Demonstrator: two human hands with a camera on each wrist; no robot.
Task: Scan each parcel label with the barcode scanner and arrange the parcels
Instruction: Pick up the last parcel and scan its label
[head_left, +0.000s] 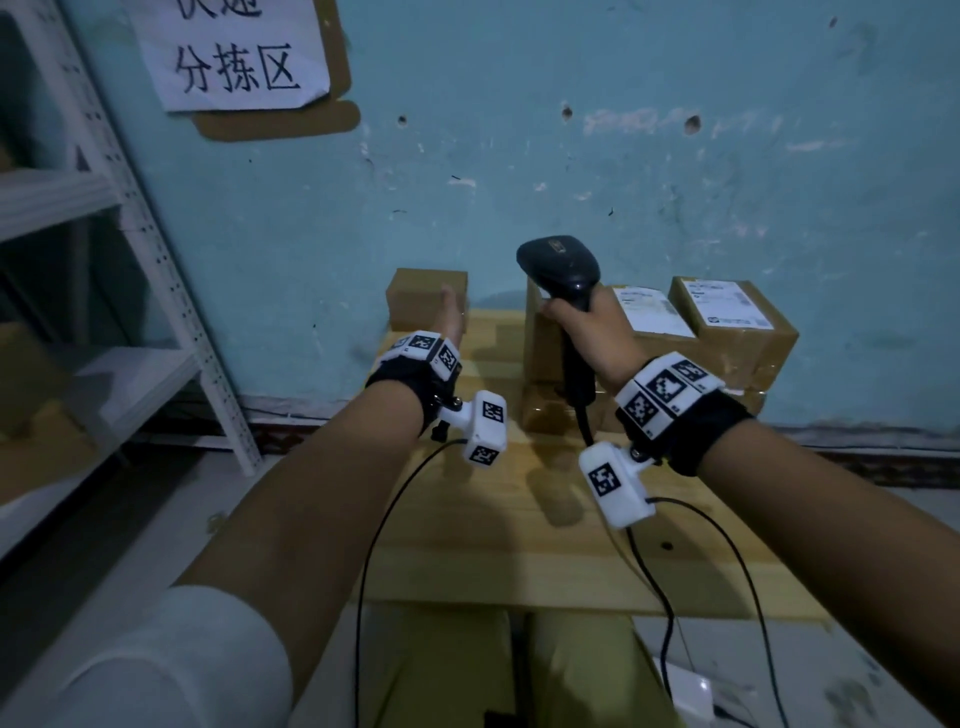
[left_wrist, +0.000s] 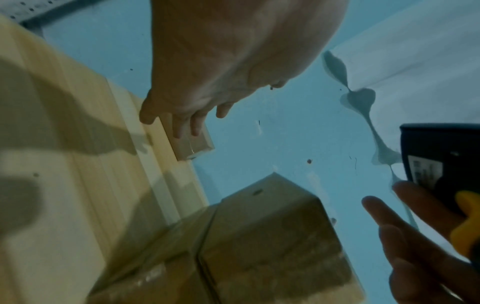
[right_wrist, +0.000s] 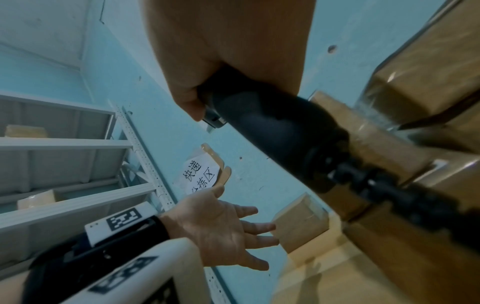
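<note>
1. The right hand is wrapped tight round the grip of the barcode scanner, held upright above the wooden table, head tipped forward toward the wall.

2. The left hand is loose, fingers spread and holding nothing. From the right wrist view its palm faces sideways, with the fingertips just short of, or barely at, the small parcel; I can't tell whether they touch.

3. That small parcel sits alone at the far left corner of the table, by the blue wall. It lies straight ahead of the left hand, so that hand is plainly the nearer one. No label shows on the faces I can see.

4. The scanner is off to the parcel's right, in front of the stacked parcels, two of which show white labels on top.

5. My guess: the left hand takes the small parcel and turns it toward the scanner, since the label must be on a hidden face.

6. Further left stands a metal shelf; a paper sign hangs above.
</note>
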